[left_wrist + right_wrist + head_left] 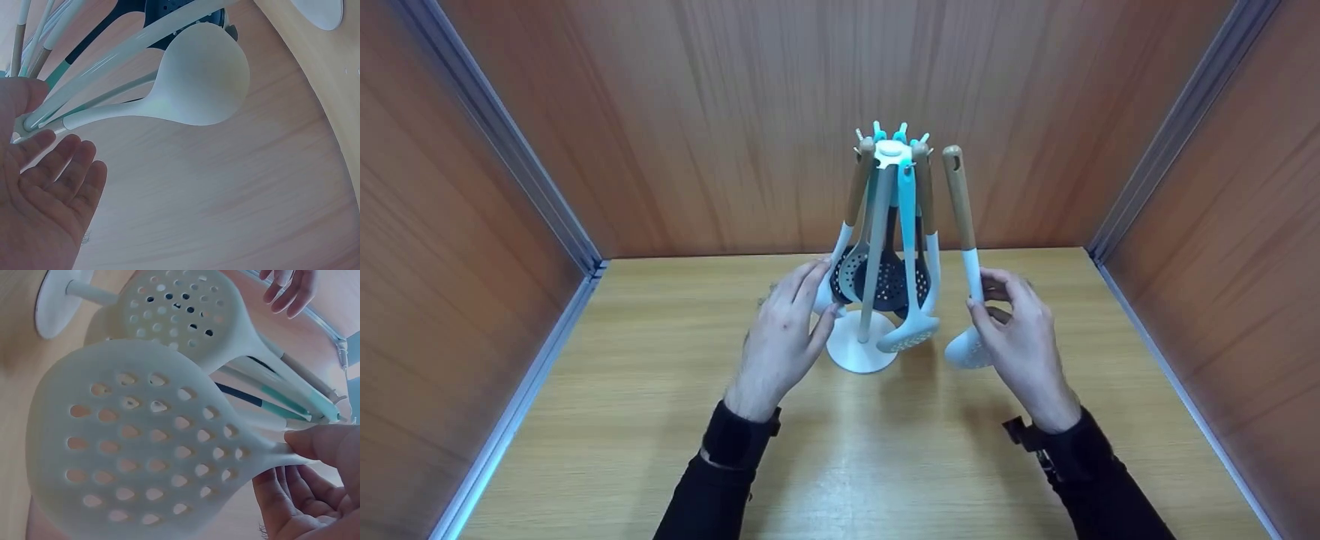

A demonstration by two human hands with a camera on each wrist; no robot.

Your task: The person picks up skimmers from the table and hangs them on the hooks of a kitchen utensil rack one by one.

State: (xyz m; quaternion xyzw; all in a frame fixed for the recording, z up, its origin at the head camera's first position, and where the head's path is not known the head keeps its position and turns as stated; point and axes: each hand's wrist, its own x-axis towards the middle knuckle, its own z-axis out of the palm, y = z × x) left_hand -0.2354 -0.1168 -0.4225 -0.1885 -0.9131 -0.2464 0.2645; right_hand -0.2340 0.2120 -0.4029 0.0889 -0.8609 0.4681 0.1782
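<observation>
My right hand (1024,337) pinches a white skimmer (971,270) with a wooden handle by the lower part of its white shaft. The skimmer stands nearly upright, handle up, apart from the utensil rack (877,255) and to its right. Drop-shaped holes cover its head (143,450) in the right wrist view. Left of the rack is my left hand (784,330), its fingers loosely extended beside a hanging white ladle (202,79). Whether the fingertips touch the ladle cannot be told. A second white skimmer (911,334) with a teal handle hangs at the rack's front.
Several dark and grey perforated utensils (889,281) hang round the rack's pole. Its round white base (859,360) stands on the wooden table (840,465). Wood-grained panels (735,112) with metal edge strips (532,157) enclose the table at the back and both sides.
</observation>
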